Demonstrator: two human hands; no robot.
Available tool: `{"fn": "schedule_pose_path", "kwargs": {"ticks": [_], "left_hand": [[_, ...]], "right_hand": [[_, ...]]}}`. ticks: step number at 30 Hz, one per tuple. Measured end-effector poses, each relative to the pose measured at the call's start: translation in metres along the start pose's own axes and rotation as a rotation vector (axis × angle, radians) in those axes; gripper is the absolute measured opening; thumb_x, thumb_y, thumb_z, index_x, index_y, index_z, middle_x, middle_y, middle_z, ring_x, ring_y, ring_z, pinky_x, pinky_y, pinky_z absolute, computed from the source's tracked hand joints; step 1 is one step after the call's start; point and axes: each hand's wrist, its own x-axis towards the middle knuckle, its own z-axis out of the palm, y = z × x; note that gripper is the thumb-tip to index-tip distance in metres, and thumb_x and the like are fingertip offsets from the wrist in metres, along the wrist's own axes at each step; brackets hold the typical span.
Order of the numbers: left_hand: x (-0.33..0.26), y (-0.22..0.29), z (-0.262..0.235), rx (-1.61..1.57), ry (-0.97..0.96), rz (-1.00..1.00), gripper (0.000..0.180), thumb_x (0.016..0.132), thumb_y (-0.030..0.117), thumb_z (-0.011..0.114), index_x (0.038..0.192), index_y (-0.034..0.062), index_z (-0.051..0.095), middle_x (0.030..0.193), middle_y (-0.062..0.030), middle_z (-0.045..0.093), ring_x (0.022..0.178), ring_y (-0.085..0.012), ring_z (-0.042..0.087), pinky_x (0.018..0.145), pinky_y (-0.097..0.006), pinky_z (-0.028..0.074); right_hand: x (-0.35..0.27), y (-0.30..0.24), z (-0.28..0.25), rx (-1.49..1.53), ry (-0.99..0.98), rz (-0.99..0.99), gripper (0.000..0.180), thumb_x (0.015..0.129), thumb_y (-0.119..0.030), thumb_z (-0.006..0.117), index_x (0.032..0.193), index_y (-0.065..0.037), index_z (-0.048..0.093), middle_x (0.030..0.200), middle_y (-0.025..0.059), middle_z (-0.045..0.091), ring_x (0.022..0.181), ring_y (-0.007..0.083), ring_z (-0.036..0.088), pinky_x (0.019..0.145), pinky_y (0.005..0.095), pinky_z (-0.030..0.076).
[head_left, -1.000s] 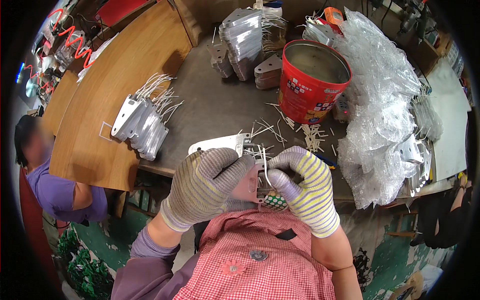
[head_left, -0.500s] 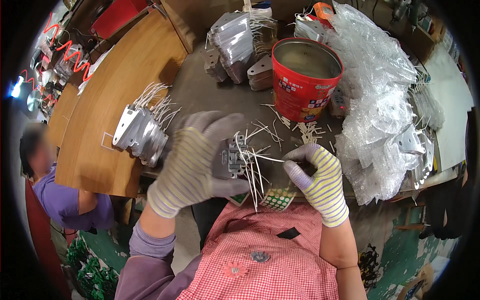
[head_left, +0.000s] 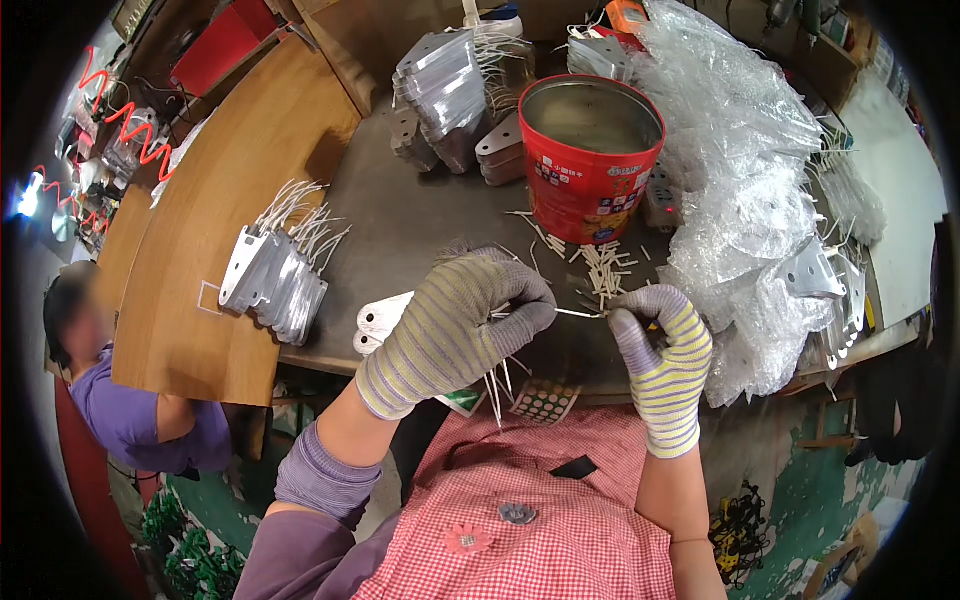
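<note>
In the head view, the left hand (head_left: 450, 325), in a striped knit glove, has its thumb and fingertips closed on one end of a thin white wire (head_left: 578, 314); the right hand (head_left: 665, 370), gloved alike, pinches the other end, so that the wire spans the gap between them above the near part of the dark tabletop (head_left: 380, 220). Two rounded ends of white metal plates (head_left: 380, 318) show beside the left hand, which hides the rest, and loose wires (head_left: 494, 395) hang below it. Short white pieces (head_left: 603, 272) lie scattered just beyond the right hand, in front of a red bucket (head_left: 570, 185). Bubble wrap (head_left: 735, 200) is heaped to the right, while a stack of wired plates (head_left: 270, 285) stands at left, partly on a wooden board (head_left: 190, 320).
</note>
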Motion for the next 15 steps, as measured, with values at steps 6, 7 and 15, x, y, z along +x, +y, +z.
{"fn": "schedule_pose_path", "kwargs": {"ticks": [6, 7, 15], "left_hand": [[0.001, 0.004, -0.003, 0.041, -0.057, -0.003, 0.014, 0.085, 0.012, 0.074, 0.092, 0.0007, 0.07, 0.083, -0.0085, 0.066, 0.078, -0.0205, 0.064, 0.074, -0.033, 0.05], [0.001, 0.004, -0.003, 0.041, -0.06, -0.003, 0.014, 0.085, 0.012, 0.074, 0.092, 0.0007, 0.07, 0.083, -0.0085, 0.066, 0.078, -0.0205, 0.064, 0.074, -0.033, 0.05], [0.002, 0.001, -0.003, 0.035, -0.056, 0.05, 0.015, 0.085, 0.014, 0.074, 0.09, 0.0008, 0.069, 0.082, -0.008, 0.065, 0.079, -0.0206, 0.063, 0.075, -0.032, 0.049]], "right_hand": [[0.009, -0.006, 0.004, -0.066, -0.039, -0.305, 0.023, 0.074, -0.003, 0.082, 0.093, -0.006, 0.069, 0.086, 0.0081, 0.066, 0.08, 0.0255, 0.066, 0.068, 0.0337, 0.052], [0.011, -0.007, 0.006, -0.137, -0.055, -0.407, 0.022, 0.075, -0.003, 0.082, 0.092, -0.006, 0.069, 0.085, 0.0084, 0.066, 0.08, 0.0259, 0.066, 0.068, 0.0342, 0.052], [0.002, 0.002, -0.001, 0.211, 0.057, 0.001, 0.009, 0.088, -0.002, 0.073, 0.094, -0.005, 0.067, 0.081, 0.0035, 0.066, 0.071, 0.0136, 0.06, 0.068, 0.0264, 0.048]]}}
